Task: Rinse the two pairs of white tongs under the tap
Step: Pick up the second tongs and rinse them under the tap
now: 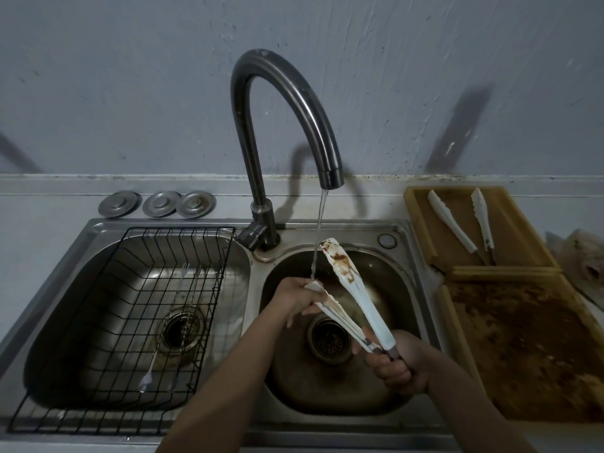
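Gripping the hinge end of one pair of white tongs, the right hand is closed in a full fist around the dark handle stub, while the left hand pinches the tip of the lower arm and holds it in the stream falling from the tap over the right basin of the sink. The tongs stand sprung open in a V, the upper arm lifted clear of the water and smeared with brown sauce near its scalloped tip. They look like light, stiff plastic over a metal spring, so they should weigh little but will push outward against any squeeze; wet and greasy, the smooth arms are likely slippery, which makes the narrow hinge end the surest place to hold, with the other hand free to rub along each blade. Turning the wrist should bring the soiled upper arm under the flow without shifting the fist. The second pair of tongs lies apart on the stained wooden tray to the right of the sink, its two arms splayed, untouched and apparently waiting its turn. A wire rack sits in the left basin.
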`<state>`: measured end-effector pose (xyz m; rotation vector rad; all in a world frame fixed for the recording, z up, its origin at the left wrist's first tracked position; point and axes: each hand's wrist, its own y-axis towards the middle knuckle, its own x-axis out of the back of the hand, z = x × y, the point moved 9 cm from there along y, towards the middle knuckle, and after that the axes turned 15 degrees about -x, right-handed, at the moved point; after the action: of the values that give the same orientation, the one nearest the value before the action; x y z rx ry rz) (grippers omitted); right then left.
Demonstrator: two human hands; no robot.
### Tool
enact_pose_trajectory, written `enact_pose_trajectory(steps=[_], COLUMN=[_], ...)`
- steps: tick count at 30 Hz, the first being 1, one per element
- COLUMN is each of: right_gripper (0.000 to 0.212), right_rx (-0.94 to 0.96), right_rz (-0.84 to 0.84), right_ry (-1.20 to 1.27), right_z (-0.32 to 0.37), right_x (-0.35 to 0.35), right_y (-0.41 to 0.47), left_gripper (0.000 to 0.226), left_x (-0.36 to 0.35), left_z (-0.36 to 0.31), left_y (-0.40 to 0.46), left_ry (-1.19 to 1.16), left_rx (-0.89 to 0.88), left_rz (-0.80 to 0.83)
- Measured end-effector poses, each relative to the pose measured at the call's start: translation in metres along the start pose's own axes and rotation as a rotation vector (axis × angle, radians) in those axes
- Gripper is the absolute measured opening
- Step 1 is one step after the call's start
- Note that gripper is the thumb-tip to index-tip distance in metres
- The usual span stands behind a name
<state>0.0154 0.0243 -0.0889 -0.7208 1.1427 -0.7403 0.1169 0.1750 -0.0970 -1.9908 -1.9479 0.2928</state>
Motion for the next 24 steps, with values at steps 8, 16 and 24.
enact_pose_trajectory(steps=[8, 16, 24], right_gripper=[0.033, 0.041, 0.046], right_rx=[-0.029, -0.016, 0.381], right_rz=[0.009, 0.035, -0.495], right_ry=[0.043, 0.226, -0.137], right_z=[0.001, 0.011, 0.04], right_x=[-0.005, -0.01, 0.0], right_y=[-0.002, 0.002, -0.021], left_gripper=[0.015, 0.035, 0.024], left_x=[-0.005, -0.023, 0.013], left_z=[0.01, 0.0, -0.009], left_y=[-0.003, -0.009, -0.009], left_ry=[-0.123, -0.42, -0.013], left_rx=[0.073, 0.072, -0.137], left_rz=[-0.035, -0.183, -0.391])
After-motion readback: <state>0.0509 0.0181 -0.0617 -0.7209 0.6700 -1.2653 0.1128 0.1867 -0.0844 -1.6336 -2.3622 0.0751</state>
